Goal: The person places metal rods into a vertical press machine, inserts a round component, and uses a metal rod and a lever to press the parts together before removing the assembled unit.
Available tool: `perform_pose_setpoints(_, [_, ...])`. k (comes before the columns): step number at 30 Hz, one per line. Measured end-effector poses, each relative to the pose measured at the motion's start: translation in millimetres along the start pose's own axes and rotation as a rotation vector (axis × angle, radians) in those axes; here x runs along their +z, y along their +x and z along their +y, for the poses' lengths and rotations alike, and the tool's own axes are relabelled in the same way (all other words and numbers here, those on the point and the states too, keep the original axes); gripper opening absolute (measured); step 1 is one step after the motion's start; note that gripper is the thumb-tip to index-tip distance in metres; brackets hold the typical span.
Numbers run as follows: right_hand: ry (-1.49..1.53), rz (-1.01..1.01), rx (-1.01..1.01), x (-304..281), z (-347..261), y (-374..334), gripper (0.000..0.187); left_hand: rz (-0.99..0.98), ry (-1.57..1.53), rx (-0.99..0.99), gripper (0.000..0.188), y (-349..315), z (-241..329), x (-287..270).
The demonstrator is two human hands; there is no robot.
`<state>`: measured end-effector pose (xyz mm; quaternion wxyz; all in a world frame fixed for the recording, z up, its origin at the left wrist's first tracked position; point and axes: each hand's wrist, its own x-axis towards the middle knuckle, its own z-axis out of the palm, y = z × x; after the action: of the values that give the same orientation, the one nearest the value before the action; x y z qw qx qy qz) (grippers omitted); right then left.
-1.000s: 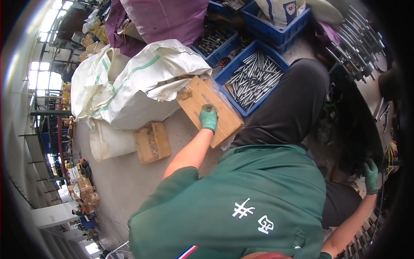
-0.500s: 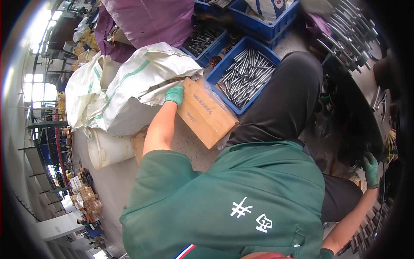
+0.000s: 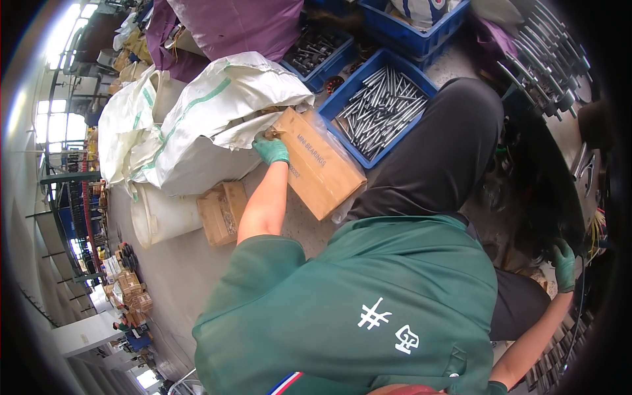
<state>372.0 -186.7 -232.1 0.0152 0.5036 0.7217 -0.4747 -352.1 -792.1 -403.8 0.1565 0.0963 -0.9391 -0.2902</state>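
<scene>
Head view, looking down over a green work shirt (image 3: 368, 303). Left hand (image 3: 271, 150) in a green glove, fingers curled over the near upper corner of a flat brown cardboard box (image 3: 318, 163), gripping the edge right where it meets the white woven sack with a green stripe (image 3: 217, 112). Box tilted, leaning against the sack and the blue plastic crate of long steel rods (image 3: 382, 108), probably so that corner stays easy to grab. Right hand (image 3: 564, 263), also green-gloved, way off on the other side, down low by dark machinery; looks closed around something dark, can't tell what. Second, smaller brown cardboard box (image 3: 222, 212) flat on the grey concrete floor (image 3: 178, 276) just beside a white plastic bucket (image 3: 161, 214). More blue crates and a purple sack (image 3: 243, 23) further back. Bundle of metal rods (image 3: 546, 46) at the top right.
</scene>
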Motion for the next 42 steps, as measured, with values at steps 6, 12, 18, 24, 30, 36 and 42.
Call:
perform_pose_setpoints(6, [0.023,-0.005,0.018,5,-13,-2,0.033,-0.173,0.118,-0.193,0.041,25,-6,-4])
perform_pose_setpoints(12, [0.03,-0.045,0.002,-1,0,2,0.029,-0.237,0.255,-0.001,0.047,20,14,-17])
perform_pose_setpoints(18, [0.005,-0.043,0.045,-9,14,6,0.029,-0.273,0.666,0.299,0.029,23,19,-29])
perform_pose_setpoints(24, [-0.043,-0.027,0.013,-8,15,6,0.031,-0.392,0.498,0.46,0.027,27,-11,-16])
perform_pose_setpoints(30, [-0.02,-0.05,0.034,-6,3,6,0.032,-0.41,0.449,0.658,0.034,4,-28,-14])
perform_pose_setpoints(36, [-0.007,-0.053,0.021,-1,-7,4,0.033,-0.459,0.418,0.653,0.032,-6,-34,-37])
perform_pose_setpoints(42, [-0.004,-0.069,0.019,-1,-15,-3,0.031,-0.539,0.397,0.891,0.026,-11,-33,-63])
